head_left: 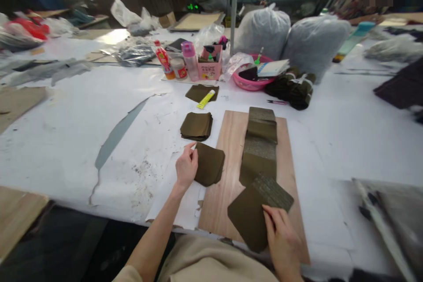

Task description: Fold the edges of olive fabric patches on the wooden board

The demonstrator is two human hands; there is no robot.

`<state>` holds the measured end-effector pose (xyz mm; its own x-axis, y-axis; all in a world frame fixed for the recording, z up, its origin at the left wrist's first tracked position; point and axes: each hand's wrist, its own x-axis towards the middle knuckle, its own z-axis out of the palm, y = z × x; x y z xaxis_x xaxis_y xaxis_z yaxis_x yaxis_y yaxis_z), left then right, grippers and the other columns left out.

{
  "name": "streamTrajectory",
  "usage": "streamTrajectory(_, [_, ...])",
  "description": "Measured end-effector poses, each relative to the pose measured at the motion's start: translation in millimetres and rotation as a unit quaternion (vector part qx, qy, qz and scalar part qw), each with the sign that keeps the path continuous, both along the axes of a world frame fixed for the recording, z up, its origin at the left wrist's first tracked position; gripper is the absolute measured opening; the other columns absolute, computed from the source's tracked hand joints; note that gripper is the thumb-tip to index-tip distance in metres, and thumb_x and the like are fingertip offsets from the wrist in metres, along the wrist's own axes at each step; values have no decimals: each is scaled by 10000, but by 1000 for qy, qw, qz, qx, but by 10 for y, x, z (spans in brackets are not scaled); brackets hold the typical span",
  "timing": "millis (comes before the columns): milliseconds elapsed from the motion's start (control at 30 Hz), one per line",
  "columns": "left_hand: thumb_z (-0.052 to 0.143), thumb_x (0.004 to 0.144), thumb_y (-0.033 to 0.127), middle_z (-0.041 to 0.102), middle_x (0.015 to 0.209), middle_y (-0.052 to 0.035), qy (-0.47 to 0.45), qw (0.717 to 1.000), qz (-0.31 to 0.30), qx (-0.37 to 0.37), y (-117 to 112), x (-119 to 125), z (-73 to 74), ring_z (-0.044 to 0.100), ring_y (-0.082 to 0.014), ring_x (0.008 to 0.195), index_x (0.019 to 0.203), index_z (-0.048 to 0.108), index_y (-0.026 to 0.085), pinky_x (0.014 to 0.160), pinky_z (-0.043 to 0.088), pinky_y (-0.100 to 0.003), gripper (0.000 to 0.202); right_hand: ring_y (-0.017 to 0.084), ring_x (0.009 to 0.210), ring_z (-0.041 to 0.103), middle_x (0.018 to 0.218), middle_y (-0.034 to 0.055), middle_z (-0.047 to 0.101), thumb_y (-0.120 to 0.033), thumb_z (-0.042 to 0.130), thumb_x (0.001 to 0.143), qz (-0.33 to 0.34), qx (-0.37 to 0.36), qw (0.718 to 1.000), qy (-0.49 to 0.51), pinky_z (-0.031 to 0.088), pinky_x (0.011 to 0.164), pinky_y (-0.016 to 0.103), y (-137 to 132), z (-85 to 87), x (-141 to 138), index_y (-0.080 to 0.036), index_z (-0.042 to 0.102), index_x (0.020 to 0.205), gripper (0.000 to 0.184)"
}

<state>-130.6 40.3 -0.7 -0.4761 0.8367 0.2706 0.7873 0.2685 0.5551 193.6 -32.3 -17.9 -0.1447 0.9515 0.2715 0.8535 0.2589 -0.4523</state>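
Between the thumb and fingers of my left hand (187,166) is the edge of an olive-brown fabric piece (210,165), cut with clipped corners. My right hand (282,233) pinches another such fabric panel (248,213), which lies tilted over the near end of the wooden board (220,205). A greyish, textured strip (274,191) shows along that panel's upper right side. Farther up the board, overlapping fabric pieces (259,167) form a column with similar grey strips. Beyond my left hand sits a neat stack of fabric pieces (196,125).
A yellow tube (206,99) rests on more olive fabric (193,92). Behind stand a red-capped bottle (164,59), a pink box (210,68) and a pink basin (249,83). Dark bundled fabric (294,90) and large stuffed plastic bags (264,31) are at the back. The white table covering is torn (120,132) at left.
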Motion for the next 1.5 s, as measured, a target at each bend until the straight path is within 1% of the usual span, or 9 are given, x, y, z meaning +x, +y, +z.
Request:
streamTrajectory(167, [443, 929, 248, 628, 963, -115, 166, 983, -42, -66, -17, 42, -93, 590, -243, 883, 1158, 627, 162, 752, 435, -330, 306, 160, 807, 639, 907, 41, 652, -319, 403, 998, -17, -35, 999, -6, 478, 704, 272, -30, 152, -89, -214, 655, 1013, 274])
streamTrajectory(300, [466, 915, 259, 570, 1033, -141, 187, 977, -49, -84, -49, 45, -81, 525, -288, 973, 1135, 649, 159, 804, 436, -400, 302, 163, 840, 609, 919, 41, 637, -296, 453, 982, -45, -36, 998, -14, 453, 724, 278, -6, 196, -128, -222, 654, 1046, 223])
streamTrajectory(467, [521, 896, 237, 542, 1153, -161, 191, 979, -71, -22, -70, 63, 57, 463, -330, 1114, 1103, 662, 160, 897, 402, -478, 262, 177, 822, 572, 916, 45, 616, -313, 482, 970, -68, -40, 995, -55, 419, 693, 297, 94, 190, -173, -225, 647, 1071, 213])
streamTrajectory(600, [506, 923, 218, 602, 977, -92, 144, 965, -218, 18, -93, 337, 147, 540, -246, 974, 1027, 669, 178, 851, 447, -381, 197, 180, 832, 538, 898, 40, 595, -289, 524, 950, -67, -51, 994, -67, 402, 711, 303, 138, 175, -185, -225, 658, 963, 149])
streamTrajectory(733, [469, 957, 205, 617, 982, -68, 69, 910, -409, 3, -170, 854, 152, 560, -200, 940, 1042, 648, 192, 836, 490, -345, 198, 186, 836, 508, 889, 38, 585, -275, 557, 932, -73, -46, 994, -65, 381, 719, 307, 136, 190, -188, -225, 658, 919, 113])
streamTrajectory(900, [505, 941, 169, 550, 1220, -88, 120, 851, -511, -15, -190, 1301, 135, 466, -244, 1209, 1231, 564, 217, 1007, 450, -407, 300, 198, 894, 485, 919, 47, 609, -241, 542, 936, -56, -10, 997, -48, 365, 789, 320, 131, 221, -201, -217, 648, 856, 135])
streamTrajectory(1267, [618, 883, 244, 505, 1189, -83, 130, 836, -530, -59, -1, 1359, 158, 404, -268, 1237, 917, 629, 201, 1010, 449, -449, 55, 200, 1076, 512, 1035, 20, 684, -177, 530, 942, -3, 47, 999, -9, 346, 963, 359, 94, 132, -185, -214, 635, 920, 113])
streamTrajectory(1400, [615, 888, 292, 503, 1178, -90, 113, 832, -539, -59, 44, 1330, 150, 397, -270, 1245, 842, 608, 188, 1021, 440, -464, 114, 209, 1049, 506, 969, 29, 678, -187, 528, 941, 0, 39, 999, -34, 345, 978, 371, 110, 160, -129, -213, 626, 1057, 154])
streamTrajectory(1500, [631, 877, 319, 506, 1161, -87, 119, 826, -549, -49, 83, 1305, 115, 394, -276, 1244, 813, 602, 187, 1024, 435, -462, 150, 216, 970, 498, 898, 31, 651, -256, 568, 925, -2, -5, 997, -80, 349, 939, 382, 118, 215, -40, -219, 635, 967, 88])
